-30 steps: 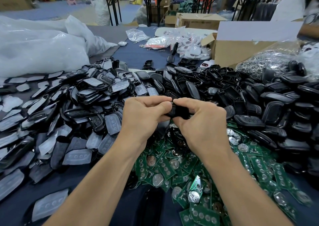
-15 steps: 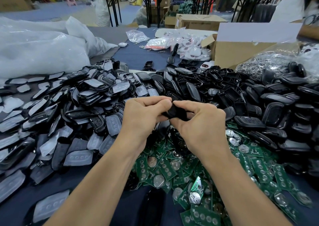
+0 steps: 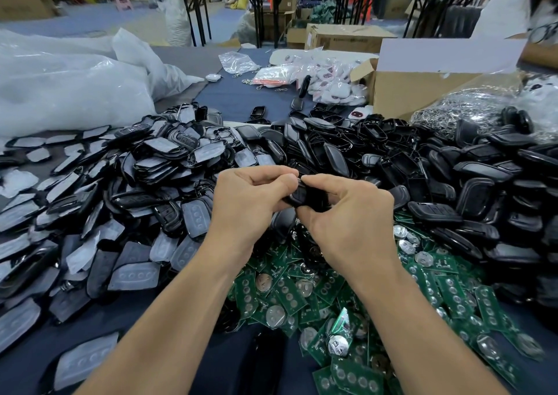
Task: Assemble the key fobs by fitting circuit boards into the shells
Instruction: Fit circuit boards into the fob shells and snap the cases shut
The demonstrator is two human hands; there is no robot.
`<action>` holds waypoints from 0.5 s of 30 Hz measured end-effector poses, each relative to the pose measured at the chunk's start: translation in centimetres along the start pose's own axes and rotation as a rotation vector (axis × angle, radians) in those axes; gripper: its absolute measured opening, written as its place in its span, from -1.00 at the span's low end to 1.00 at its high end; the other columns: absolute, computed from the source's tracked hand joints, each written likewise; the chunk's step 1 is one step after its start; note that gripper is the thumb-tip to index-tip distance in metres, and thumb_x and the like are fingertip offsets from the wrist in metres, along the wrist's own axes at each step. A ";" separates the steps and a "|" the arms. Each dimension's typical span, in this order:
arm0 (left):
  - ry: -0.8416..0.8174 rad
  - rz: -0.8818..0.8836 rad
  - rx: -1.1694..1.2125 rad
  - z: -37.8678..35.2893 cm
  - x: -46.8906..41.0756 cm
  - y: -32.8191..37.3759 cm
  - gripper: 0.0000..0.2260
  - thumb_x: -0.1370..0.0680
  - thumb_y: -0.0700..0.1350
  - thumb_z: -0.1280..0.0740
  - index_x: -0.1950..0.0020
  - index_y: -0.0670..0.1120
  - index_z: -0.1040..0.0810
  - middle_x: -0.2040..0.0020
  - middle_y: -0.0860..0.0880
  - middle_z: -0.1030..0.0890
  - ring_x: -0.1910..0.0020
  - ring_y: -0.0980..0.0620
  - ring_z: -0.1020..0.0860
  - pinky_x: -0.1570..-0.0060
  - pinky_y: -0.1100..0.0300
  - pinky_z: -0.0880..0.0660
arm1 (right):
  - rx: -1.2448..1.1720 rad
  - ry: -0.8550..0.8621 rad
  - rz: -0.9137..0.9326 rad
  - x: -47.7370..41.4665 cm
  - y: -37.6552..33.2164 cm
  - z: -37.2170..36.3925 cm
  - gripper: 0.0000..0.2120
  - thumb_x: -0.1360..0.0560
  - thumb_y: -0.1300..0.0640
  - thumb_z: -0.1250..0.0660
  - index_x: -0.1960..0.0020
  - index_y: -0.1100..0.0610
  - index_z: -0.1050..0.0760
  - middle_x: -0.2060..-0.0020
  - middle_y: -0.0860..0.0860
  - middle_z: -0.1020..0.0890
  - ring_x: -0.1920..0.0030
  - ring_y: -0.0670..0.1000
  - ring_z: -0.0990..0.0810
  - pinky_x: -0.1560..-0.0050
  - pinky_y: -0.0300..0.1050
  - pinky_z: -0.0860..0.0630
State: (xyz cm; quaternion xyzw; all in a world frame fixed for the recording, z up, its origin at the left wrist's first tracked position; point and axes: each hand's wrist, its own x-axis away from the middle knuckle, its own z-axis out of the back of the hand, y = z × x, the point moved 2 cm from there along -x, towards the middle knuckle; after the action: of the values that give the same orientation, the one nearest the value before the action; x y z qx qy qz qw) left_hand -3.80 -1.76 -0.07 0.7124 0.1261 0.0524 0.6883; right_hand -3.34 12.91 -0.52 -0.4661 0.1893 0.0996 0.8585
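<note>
At frame centre, just above the green boards (image 3: 302, 292), a black shell (image 3: 303, 196) lay crosswise between both hands, equally near each: left hand (image 3: 250, 201) pinching its left end, right hand (image 3: 351, 222) curled round its right.

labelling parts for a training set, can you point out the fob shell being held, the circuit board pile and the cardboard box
fob shell (image 3: 302, 197): head view, its exposed black face
circuit board pile (image 3: 287, 293): head view, a green board mid-pile
cardboard box (image 3: 404, 93): head view, brown front wall
</note>
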 end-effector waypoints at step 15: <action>0.045 -0.037 -0.036 0.0 0.1 -0.3 -0.69 -0.50 -0.30 -0.51 0.28 0.11 -0.78 0.31 -0.09 -0.73 0.31 0.03 -0.70 0.34 0.27 -0.59 | -0.010 -0.028 0.066 0.2 -0.9 -0.2 -0.48 -0.33 0.23 -0.53 -0.20 -0.21 -0.64 0.05 -0.33 -0.72 0.07 -0.17 -0.70 -0.03 -0.10 -0.67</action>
State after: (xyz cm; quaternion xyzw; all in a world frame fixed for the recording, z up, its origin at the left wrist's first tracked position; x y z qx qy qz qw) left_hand -3.72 -1.69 -0.39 0.6962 0.1540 0.0579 0.6988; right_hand -2.90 12.27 0.05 -0.4624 0.1922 0.1352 0.8550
